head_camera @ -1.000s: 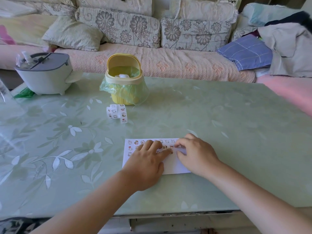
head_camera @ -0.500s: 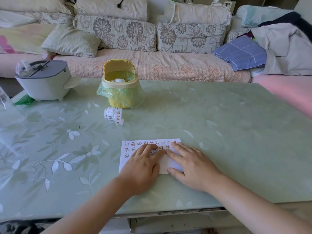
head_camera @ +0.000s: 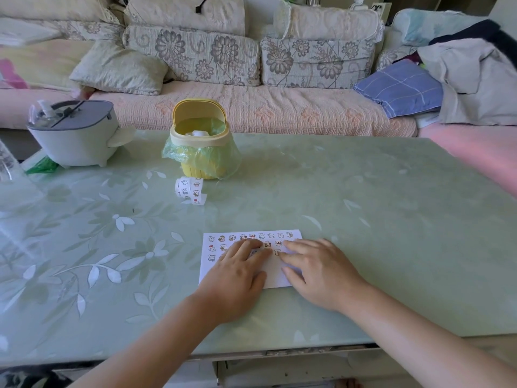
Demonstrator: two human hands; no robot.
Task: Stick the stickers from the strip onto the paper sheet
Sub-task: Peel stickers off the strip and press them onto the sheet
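Note:
A white paper sheet lies flat near the table's front edge, with several small cartoon stickers in rows along its top. My left hand rests flat on the sheet's left half, fingers straight and reaching into the sticker rows. My right hand lies flat over the sheet's right edge, fingers straight and pointing left, fingertips close to those of the left hand. A curled sticker strip lies alone farther back on the table, in front of the yellow bin.
A small yellow bin with a green liner stands at the back middle of the green glass table. A grey-lidded white appliance sits at the back left. A sofa with cushions runs behind the table.
My right hand has flattened from a curled pose on the sheet to straight fingers. The view has tilted up slightly. The left hand stays on the sheet.

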